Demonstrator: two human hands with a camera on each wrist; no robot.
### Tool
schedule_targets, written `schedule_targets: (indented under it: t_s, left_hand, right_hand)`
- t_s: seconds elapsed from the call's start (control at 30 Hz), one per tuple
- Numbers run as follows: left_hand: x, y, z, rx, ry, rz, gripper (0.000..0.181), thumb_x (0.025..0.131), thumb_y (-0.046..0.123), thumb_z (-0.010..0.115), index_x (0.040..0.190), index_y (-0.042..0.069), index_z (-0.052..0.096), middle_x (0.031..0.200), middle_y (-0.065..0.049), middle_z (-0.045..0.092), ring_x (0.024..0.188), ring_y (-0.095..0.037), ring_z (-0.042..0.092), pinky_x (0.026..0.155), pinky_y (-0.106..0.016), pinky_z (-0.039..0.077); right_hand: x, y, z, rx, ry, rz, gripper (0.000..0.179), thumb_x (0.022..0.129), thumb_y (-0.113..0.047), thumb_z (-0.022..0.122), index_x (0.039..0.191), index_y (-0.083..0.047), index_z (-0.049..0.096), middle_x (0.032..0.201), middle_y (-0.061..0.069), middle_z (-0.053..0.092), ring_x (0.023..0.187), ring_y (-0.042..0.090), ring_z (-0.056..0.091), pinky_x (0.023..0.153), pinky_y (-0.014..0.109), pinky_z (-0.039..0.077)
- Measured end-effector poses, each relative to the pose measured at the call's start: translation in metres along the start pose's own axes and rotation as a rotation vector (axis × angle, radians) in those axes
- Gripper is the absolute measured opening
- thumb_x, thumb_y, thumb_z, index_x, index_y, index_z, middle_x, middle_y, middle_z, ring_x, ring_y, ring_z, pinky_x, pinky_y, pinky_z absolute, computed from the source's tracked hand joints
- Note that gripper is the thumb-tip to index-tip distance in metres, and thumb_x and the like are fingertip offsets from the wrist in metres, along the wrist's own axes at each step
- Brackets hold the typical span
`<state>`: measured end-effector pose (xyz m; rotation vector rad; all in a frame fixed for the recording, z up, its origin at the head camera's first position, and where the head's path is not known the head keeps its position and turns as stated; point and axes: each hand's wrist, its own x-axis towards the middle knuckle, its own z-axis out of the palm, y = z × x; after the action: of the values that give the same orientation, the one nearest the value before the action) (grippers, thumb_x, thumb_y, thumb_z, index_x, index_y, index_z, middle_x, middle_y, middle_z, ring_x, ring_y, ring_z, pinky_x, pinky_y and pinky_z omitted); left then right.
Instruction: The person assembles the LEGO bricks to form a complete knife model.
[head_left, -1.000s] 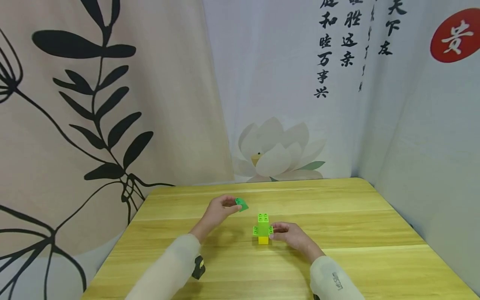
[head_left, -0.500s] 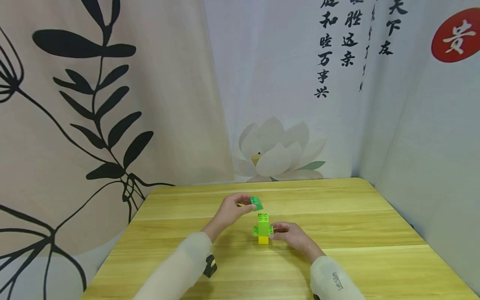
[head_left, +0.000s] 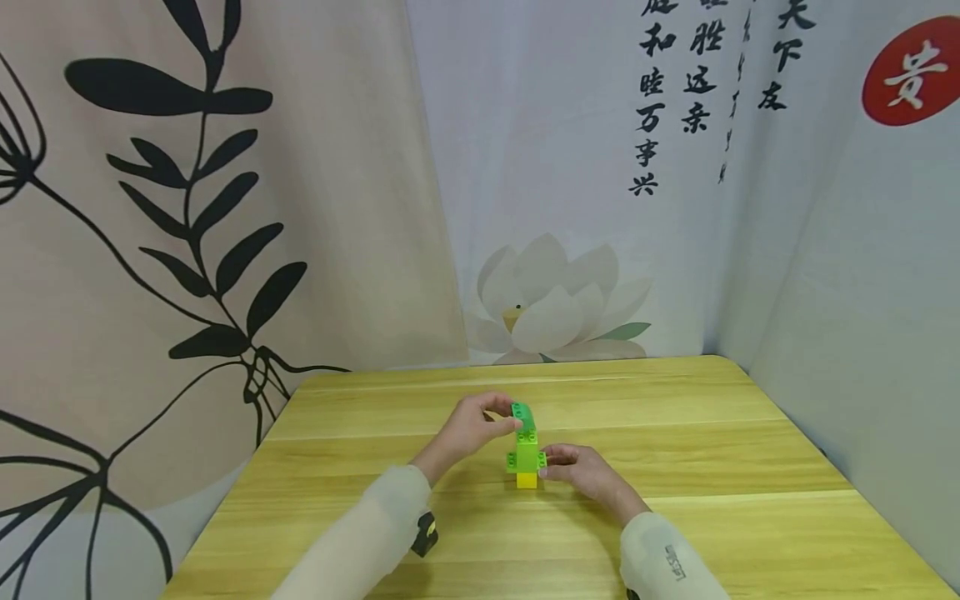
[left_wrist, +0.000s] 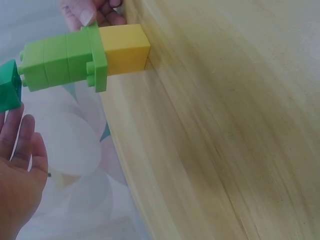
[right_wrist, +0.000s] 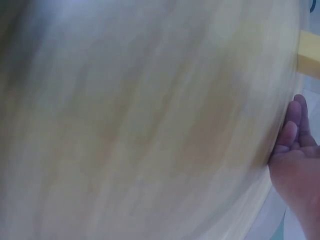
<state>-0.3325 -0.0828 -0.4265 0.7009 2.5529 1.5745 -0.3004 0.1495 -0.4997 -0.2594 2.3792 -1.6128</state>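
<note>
A stack of toy building bricks stands upright on the table. Its base is a yellow block point(left_wrist: 127, 49), topped by a wider light green plate point(left_wrist: 98, 60) and light green bricks point(left_wrist: 57, 60). My left hand point(head_left: 478, 422) pinches a darker green sloped brick point(head_left: 522, 412) right above the stack's top studs; in the left wrist view a thin gap shows between them. On the stack's right side, my right hand point(head_left: 581, 471) pinches the end of the light green plate between thumb and fingers. The right wrist view shows only part of the yellow block point(right_wrist: 310, 55) above that hand.
The wooden table point(head_left: 750, 533) has its back edge near a printed curtain point(head_left: 360, 208). Another curtain point(head_left: 862, 292) hangs along the right side. A small black device point(head_left: 425, 533) sits at the left sleeve.
My left hand has carried the sloped brick rightward, then slightly down, from left of the stack to over its top. My right hand has stayed at the plate.
</note>
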Motion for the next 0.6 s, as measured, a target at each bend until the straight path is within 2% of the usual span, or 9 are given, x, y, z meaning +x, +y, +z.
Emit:
schedule_targets:
  t_s: [0.23,0.6]
  left_hand:
    - [-0.0034,-0.0001,0.0025,0.054,-0.033,-0.013,0.02,0.091,0.032,0.074,0.107,0.021,0.071,0.102,0.008,0.067,0.101,-0.019,0.059,0.087,-0.036,0.048]
    - [-0.0051,-0.0014,0.0045,0.076,-0.032,-0.001,0.024,0.091,0.032,0.074,0.11,0.019,0.07,0.102,0.007,0.066,0.099,-0.017,0.058,0.087,-0.036,0.048]
  right_hand:
    - [-0.0006,-0.0011,0.0,-0.003,-0.005,-0.009,0.04,0.092,-0.026,0.072,0.127,-0.006,0.065,0.121,0.007,0.066,0.112,0.026,0.059,0.1,0.054,0.043]
    - [-0.0001,-0.0004,0.0001,0.001,0.005,0.009,0.045,0.09,-0.028,0.074,0.128,-0.005,0.064,0.122,0.008,0.066,0.114,0.029,0.059,0.1,0.055,0.042]
